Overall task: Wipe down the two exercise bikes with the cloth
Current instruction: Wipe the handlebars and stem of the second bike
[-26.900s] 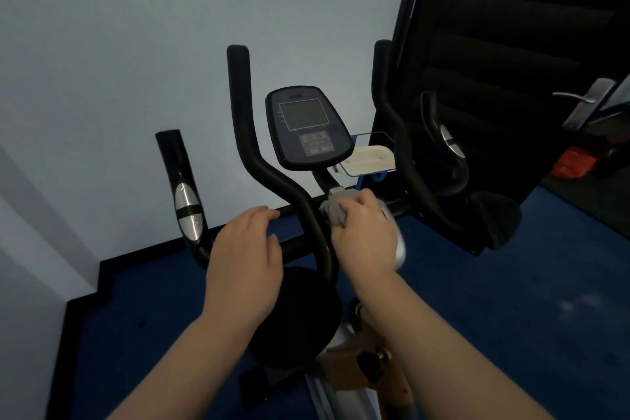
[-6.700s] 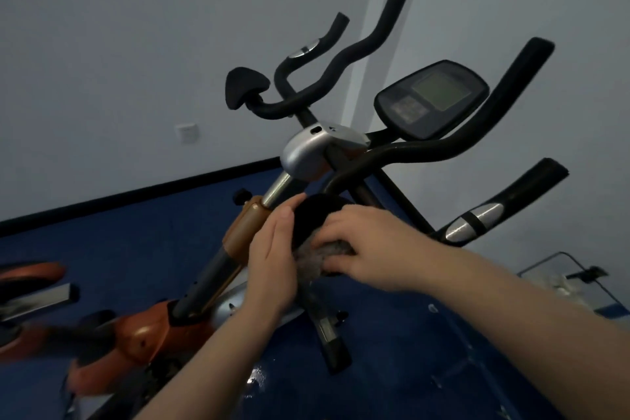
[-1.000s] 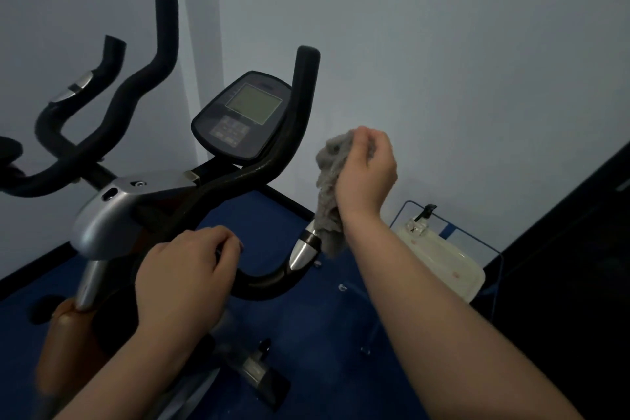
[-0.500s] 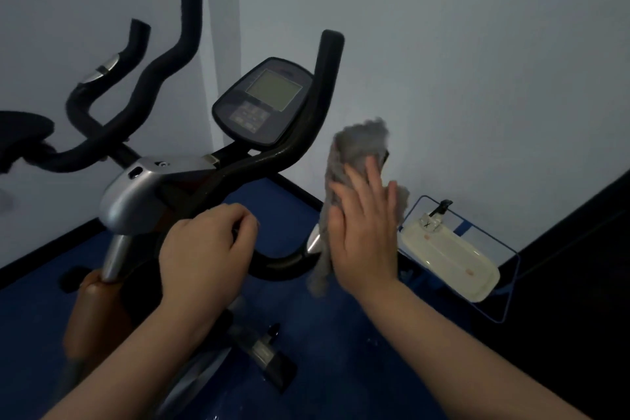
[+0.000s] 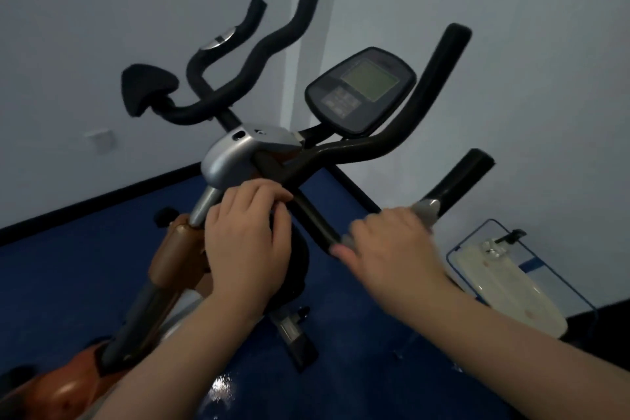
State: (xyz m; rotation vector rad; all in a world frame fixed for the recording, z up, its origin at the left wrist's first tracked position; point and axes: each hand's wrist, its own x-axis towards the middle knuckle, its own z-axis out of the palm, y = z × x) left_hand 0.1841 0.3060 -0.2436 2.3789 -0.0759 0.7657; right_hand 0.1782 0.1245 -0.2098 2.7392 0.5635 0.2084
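Note:
An exercise bike with black handlebars [image 5: 361, 153], a grey console [image 5: 361, 92] and an orange frame [image 5: 177, 249] stands in front of me. My left hand [image 5: 249, 242] grips the black bar just under the silver stem cover [image 5: 238, 153]. My right hand [image 5: 392, 245] is wrapped around the lower right handlebar, pressing the grey cloth [image 5: 424, 210] against it. Only small bits of the cloth show at my fingertips and beside the handle's silver sensor. No second bike is in view.
A white tray in a blue wire stand [image 5: 508, 283] sits on the blue floor at the right, close to the wall. A black bike foot [image 5: 300, 337] lies on the floor below the bars. Grey walls meet in a corner behind the bike.
My right hand has come down from beside the upright bar and closed around the lower right handle with the cloth. The left hand stays on the bar. The view has shifted left.

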